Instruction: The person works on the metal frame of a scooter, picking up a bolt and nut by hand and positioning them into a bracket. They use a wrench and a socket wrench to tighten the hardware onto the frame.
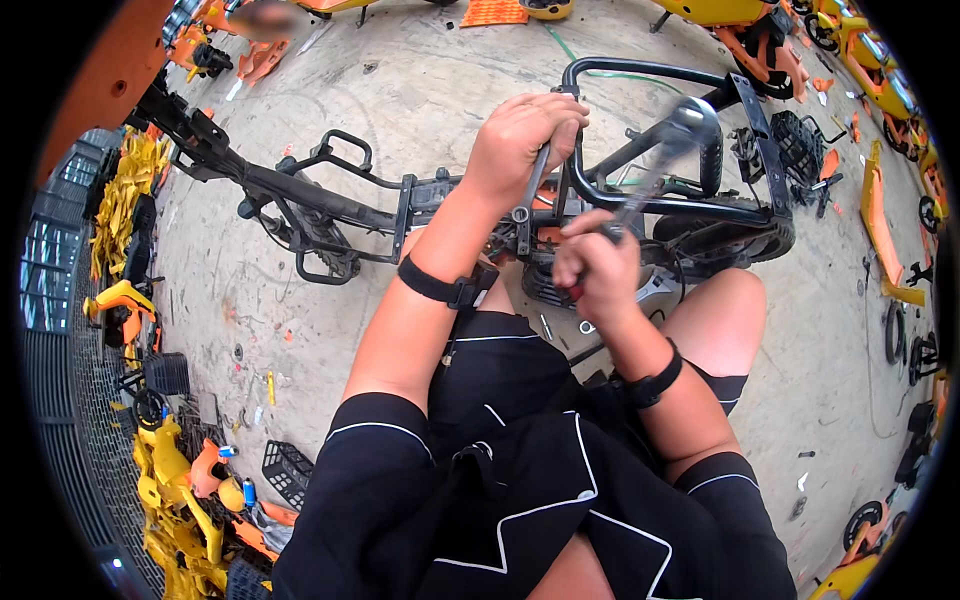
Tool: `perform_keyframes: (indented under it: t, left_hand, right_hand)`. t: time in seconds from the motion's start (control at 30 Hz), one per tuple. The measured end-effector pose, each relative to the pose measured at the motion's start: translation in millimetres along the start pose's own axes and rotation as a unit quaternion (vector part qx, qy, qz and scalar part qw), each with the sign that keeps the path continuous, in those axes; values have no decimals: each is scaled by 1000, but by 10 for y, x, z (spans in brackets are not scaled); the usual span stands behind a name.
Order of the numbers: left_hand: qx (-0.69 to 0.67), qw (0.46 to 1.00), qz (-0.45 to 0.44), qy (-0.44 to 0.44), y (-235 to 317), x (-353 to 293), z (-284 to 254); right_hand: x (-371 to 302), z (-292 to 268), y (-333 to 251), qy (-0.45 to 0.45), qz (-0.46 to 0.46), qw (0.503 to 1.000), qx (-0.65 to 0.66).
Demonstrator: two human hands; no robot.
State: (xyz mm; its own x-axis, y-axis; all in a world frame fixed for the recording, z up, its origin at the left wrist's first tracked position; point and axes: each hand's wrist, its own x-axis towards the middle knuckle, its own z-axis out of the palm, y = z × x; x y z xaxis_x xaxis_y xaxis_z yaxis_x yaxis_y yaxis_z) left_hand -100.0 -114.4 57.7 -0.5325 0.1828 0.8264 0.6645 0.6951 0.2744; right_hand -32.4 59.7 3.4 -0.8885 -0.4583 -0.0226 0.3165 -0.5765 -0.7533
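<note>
A stripped black scooter frame (345,208) with tubular bars lies across in front of me, between my legs. My left hand (520,145) is closed around a metal combination wrench (536,185), its ring end down at the frame's middle. That hand is beside the looped black tube (570,130). My right hand (603,265) grips a ratchet wrench (645,190) with a dark and red handle. Its round metal head is up over the tubes at the right, smeared by motion. Whether it touches the frame I cannot tell.
An adjustable wrench (657,285) and a metal socket (586,327) lie near my right knee. The frame's wheel (720,232) is at the right. Yellow body panels (180,490) are heaped at the left, with a black basket (287,472) beside them. More scooters (870,60) stand at the far right.
</note>
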Motion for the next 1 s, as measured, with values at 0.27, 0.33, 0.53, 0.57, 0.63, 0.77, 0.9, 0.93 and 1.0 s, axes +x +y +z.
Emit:
perform_keyframes:
  t: [0.27,0.33,0.53,0.57,0.63,0.77,0.9,0.93,1.0]
  left_hand:
    - [-29,999,-25,3,56,19,9]
    - [-24,999,-29,8,95,34,-25]
    - [-41,997,-59,-17,70,-1,-21]
    - [-46,996,-69,-19,73,-8,-12]
    - [-20,999,-43,-3,23,2,51]
    - [-12,1000,-25,-3,-24,-12,21]
    - [2,998,-55,-20,20,-40,-20]
    - [3,999,-46,-18,27,-24,-4]
    - [-6,998,-57,-18,50,-6,-8]
  right_hand:
    - [-162,316,104,-83,32,988,-128]
    - [-155,301,195,-89,42,989,-110]
    - [-79,-41,-214,-24,-157,987,40]
    - [-76,-28,-234,-26,-180,978,106]
    - [-141,96,-138,-22,-206,976,72]
    - [-302,381,118,-184,106,971,-105]
    - [-304,214,-261,-127,-58,979,-151]
    - [-264,116,-315,-109,-107,981,-123]
    - [-159,5,-375,-95,-192,977,-8]
